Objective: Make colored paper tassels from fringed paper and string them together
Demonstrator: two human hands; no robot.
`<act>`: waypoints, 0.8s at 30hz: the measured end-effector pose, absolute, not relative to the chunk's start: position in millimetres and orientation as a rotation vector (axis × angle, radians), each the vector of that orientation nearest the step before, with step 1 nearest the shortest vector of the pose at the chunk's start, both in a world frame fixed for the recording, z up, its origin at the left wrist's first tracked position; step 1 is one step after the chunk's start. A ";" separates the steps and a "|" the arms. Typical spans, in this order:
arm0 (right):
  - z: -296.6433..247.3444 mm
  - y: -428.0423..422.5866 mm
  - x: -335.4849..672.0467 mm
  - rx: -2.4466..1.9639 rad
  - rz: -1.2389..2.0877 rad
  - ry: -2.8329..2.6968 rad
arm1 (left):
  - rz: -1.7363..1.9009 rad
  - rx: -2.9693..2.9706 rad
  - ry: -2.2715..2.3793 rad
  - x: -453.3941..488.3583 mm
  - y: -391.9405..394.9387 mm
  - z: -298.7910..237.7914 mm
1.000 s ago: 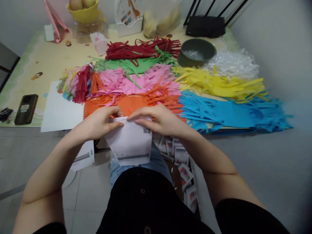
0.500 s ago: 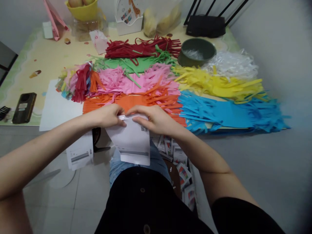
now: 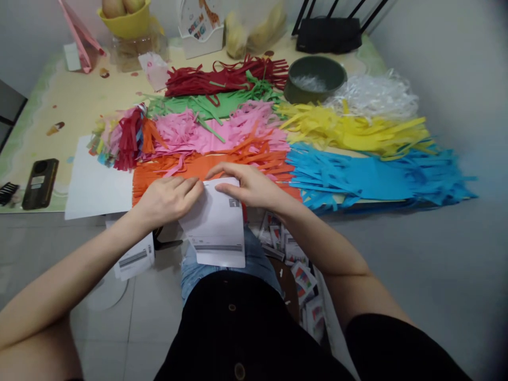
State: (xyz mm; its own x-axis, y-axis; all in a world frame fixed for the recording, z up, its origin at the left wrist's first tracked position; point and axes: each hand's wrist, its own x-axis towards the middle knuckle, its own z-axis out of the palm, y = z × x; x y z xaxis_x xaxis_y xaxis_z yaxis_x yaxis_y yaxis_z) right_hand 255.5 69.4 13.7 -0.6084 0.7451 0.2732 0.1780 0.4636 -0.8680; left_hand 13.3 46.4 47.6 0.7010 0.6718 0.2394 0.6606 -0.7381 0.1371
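My left hand [image 3: 166, 197] and my right hand [image 3: 248, 186] both grip the top edge of a white paper packet [image 3: 217, 227] with a grey printed strip near its bottom. The packet hangs over the table's front edge, above my lap. Both hands rest against the orange fringed paper [image 3: 206, 165] at the table's front. Fingers of each hand are closed on the packet's upper edge.
Fringed paper lies in bands: pink [image 3: 222, 132], green [image 3: 206, 105], dark red [image 3: 226, 78], yellow [image 3: 353, 131], blue [image 3: 373, 177]. A mixed tassel [image 3: 127, 136], white sheet [image 3: 97, 185], dark phone [image 3: 40, 183], green bowl [image 3: 313, 79] and clear plastic strips [image 3: 377, 95] sit around. More packets [image 3: 301, 264] lie below.
Both hands have carried the packet's top edge a little up and forward onto the orange paper. My left elbow has swung out to the left.
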 end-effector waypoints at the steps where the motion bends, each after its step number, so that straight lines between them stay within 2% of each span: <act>1: 13.5 70.1 254.9 -0.755 1.119 -2.057 | 0.449 2.849 1.090 12.2 47.7 47.3; 6: 17.5 75.8 251.5 -0.708 1.121 -2.020 | 0.406 2.787 0.999 7.3 59.3 46.8; 12: 23.8 83.6 249.5 -0.668 1.209 -1.981 | 0.691 2.542 1.098 -0.1 60.6 41.7; 19: 28.6 90.9 243.4 -0.627 1.261 -1.973 | 0.700 2.569 1.131 -9.8 62.9 38.9; 24: 26.3 97.8 238.2 -0.693 1.289 -1.956 | 1.013 2.409 1.409 -6.2 64.8 34.2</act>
State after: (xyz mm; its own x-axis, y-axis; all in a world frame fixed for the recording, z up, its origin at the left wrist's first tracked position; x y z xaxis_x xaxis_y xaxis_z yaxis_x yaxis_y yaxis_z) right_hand 238.2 97.8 26.3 -0.6236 0.7403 0.2511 0.0614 0.3666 -0.9283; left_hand -6.2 64.8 34.2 0.3215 0.8230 0.4683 0.7059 -0.5379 0.4608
